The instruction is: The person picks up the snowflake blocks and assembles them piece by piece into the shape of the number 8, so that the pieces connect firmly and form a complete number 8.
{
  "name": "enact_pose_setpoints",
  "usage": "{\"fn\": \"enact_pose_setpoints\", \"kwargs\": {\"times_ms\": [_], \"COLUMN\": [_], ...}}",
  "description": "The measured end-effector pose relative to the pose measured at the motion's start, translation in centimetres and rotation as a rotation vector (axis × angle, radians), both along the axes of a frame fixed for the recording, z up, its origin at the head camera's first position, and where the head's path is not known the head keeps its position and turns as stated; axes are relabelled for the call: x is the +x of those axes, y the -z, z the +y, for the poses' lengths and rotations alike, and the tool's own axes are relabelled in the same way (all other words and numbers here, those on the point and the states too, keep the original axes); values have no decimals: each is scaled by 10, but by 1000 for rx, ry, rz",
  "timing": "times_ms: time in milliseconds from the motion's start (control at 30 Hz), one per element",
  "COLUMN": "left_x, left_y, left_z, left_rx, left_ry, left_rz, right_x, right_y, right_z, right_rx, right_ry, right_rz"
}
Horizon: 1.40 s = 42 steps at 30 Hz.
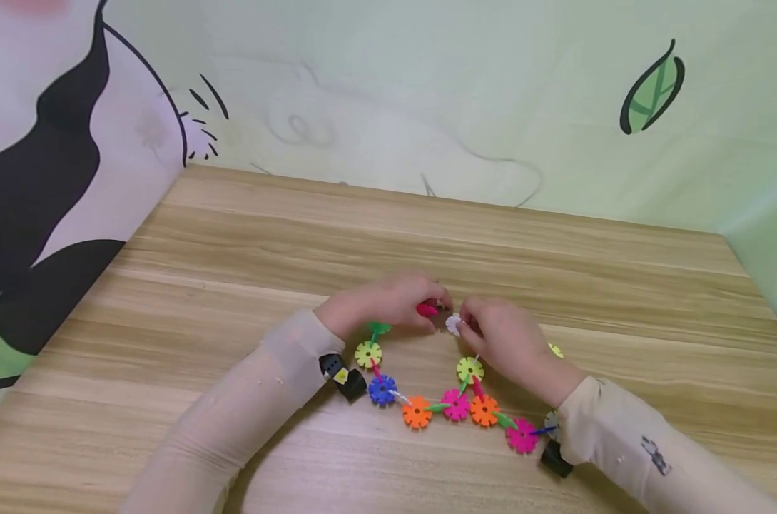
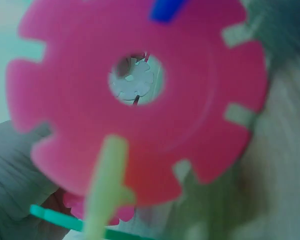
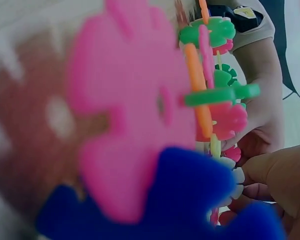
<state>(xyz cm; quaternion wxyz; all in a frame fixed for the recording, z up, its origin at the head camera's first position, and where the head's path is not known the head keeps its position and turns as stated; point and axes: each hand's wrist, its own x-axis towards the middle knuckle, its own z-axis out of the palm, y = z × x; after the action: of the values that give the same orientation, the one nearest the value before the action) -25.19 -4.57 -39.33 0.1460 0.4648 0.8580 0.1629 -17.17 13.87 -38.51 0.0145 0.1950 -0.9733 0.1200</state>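
A chain of notched, flower-like plastic discs lies on the wooden table, running in a loop between the hands. My left hand (image 1: 401, 298) has its fingers around a pinkish-red disc (image 1: 427, 310) at the loop's far side. Close by on the right, my right hand (image 1: 510, 335) pinches a white disc (image 1: 454, 325) between thumb and fingers. In the right wrist view, the white disc (image 3: 238, 176) shows at the fingertips, beside the left hand (image 3: 262, 117). A large pink disc (image 2: 200, 90) fills much of the left wrist view and hides most of the left hand.
Nearer the body, the chain shows a blue disc (image 1: 382, 390), an orange disc (image 1: 417, 412) and a magenta disc (image 1: 521, 435). A yellow disc (image 1: 470, 370) sits below the right hand. The wooden table (image 1: 285, 235) ends at a printed wall covering (image 1: 394, 100).
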Motion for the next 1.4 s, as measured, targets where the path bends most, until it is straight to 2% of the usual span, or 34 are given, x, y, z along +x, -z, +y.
{"fn": "enact_pose_setpoints", "kwargs": {"times_ms": [100, 333, 700, 1000, 1233, 1400], "left_x": [-1, -3, -4, -6, -5, -4], "left_y": [1, -1, 0, 1, 2, 0], "left_z": [0, 0, -1, -3, -3, -1], "left_rx": [18, 61, 55, 79, 92, 86], "left_ry": [-4, -55, -70, -79, -113, -116], "left_rz": [-9, -73, -34, -15, -44, -8], "right_x": [-2, -4, -2, -6, -10, -10], "right_y": [-1, -5, 1, 3, 4, 6], "right_z": [-1, 0, 0, 1, 3, 2], "right_rx": [13, -18, -98, -77, -54, -84], "right_ry": [-16, -6, 23, 0, -2, -5], "right_rz": [-6, -34, 26, 69, 81, 81]}}
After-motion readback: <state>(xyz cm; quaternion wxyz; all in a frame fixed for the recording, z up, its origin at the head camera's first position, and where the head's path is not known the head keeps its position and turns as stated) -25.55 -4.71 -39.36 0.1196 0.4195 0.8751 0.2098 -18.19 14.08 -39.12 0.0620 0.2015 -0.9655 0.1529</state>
